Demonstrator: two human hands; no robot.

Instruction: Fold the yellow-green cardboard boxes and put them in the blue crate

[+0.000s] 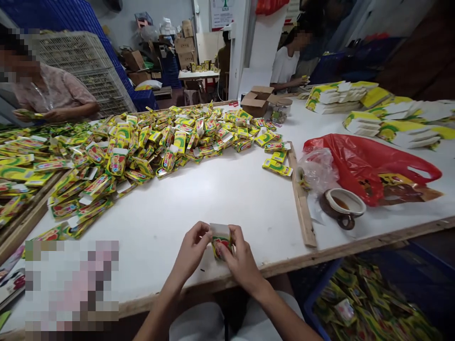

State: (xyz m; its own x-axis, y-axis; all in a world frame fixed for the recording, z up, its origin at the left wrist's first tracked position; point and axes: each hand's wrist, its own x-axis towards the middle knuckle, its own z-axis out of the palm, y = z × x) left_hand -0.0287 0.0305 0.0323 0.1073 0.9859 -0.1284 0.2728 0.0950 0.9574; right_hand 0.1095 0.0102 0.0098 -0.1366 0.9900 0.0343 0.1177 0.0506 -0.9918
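Observation:
Between my two hands is a small yellow-green printed carton [221,232], its pale flap standing up at the top. My left hand [194,246] pinches the carton's left edge and flap with thumb and fingertips. My right hand [243,260] grips the other side, its thumb lying across the printed front. The carton is just above the white tabletop [177,203], near the front edge. Beyond my hands spreads a large heap of similar small cartons [121,161], many with flaps sticking out. What is inside the held carton is hidden.
A wooden strip [302,208] runs along the right, beside a brown mug [343,207] of liquid and a red plastic bag [359,158]. Stacked flat cartons [341,97] lie behind. Below right stands a blue crate [313,298] of packets. A person [57,90] sits at left.

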